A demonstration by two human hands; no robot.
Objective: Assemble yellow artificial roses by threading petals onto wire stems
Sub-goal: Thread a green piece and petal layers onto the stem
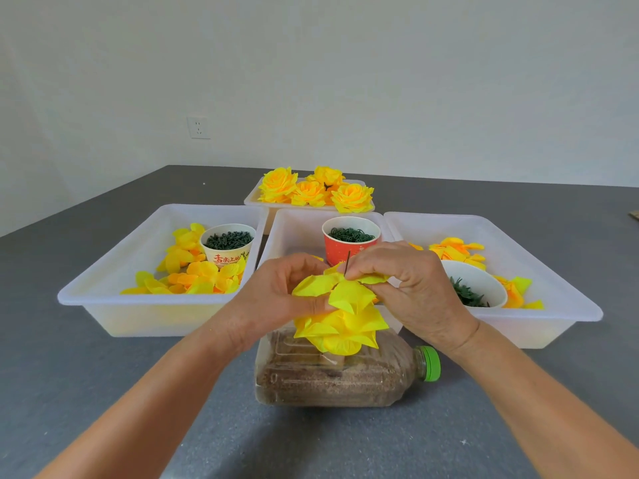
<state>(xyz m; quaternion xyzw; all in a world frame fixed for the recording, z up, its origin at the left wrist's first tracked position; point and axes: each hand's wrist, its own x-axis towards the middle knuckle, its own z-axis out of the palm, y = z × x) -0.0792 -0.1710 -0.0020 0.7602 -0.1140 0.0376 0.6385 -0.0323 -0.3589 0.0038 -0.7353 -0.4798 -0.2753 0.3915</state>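
Observation:
A stack of yellow petals (340,323) sits on a thin dark wire stem (347,261) whose tip sticks up between my hands. The stack stands over a sand-filled plastic bottle (332,375) lying on its side. My left hand (276,295) pinches the left side of the upper petals. From the right, my right hand (411,288) pinches the top petal layer at the wire. Loose yellow petals (197,271) lie in the left tray. Finished yellow roses (311,190) fill the far tray.
Three white trays (103,299) stand side by side on the grey table (103,392). A white paper cup (228,243), a red cup (351,240) and a white bowl (484,281) hold dark green parts. The bottle's green cap (430,363) points right.

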